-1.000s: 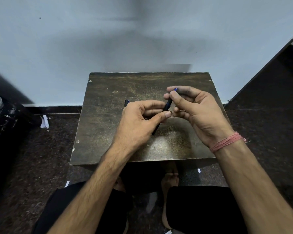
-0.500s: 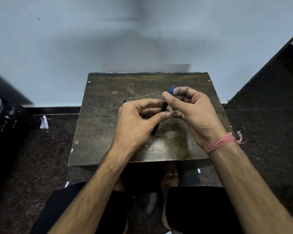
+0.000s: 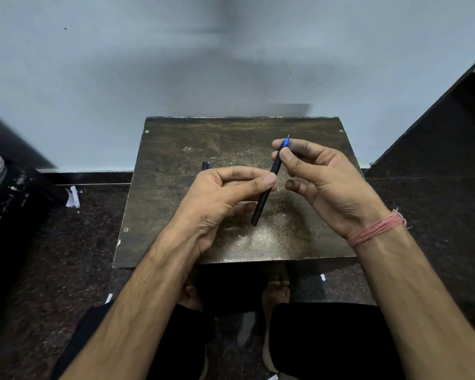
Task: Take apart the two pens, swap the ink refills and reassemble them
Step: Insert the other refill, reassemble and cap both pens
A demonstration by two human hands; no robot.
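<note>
So we had both hands up over the little dark table [image 3: 176, 215], working on one pen. The black pen [image 3: 266, 193] was held off the surface at a slant, its blue tip end [image 3: 285, 143] pointing away from us with a thin metal point sticking out. Our right hand [image 3: 332, 187] pinched that tip end between thumb and forefinger, other fingers curled loosely. Our left hand [image 3: 220, 198] gripped the barrel around the middle, thumb pressed against it, with the lower end of the barrel poking out below the fingers. The second pen [image 3: 205, 165] was mostly hidden behind the left hand; only its end peeked out above the knuckles, so we couldn't tell if the hand held it or it lay on the table. A pinkish thread band [image 3: 379, 229] sat on the right wrist.
</note>
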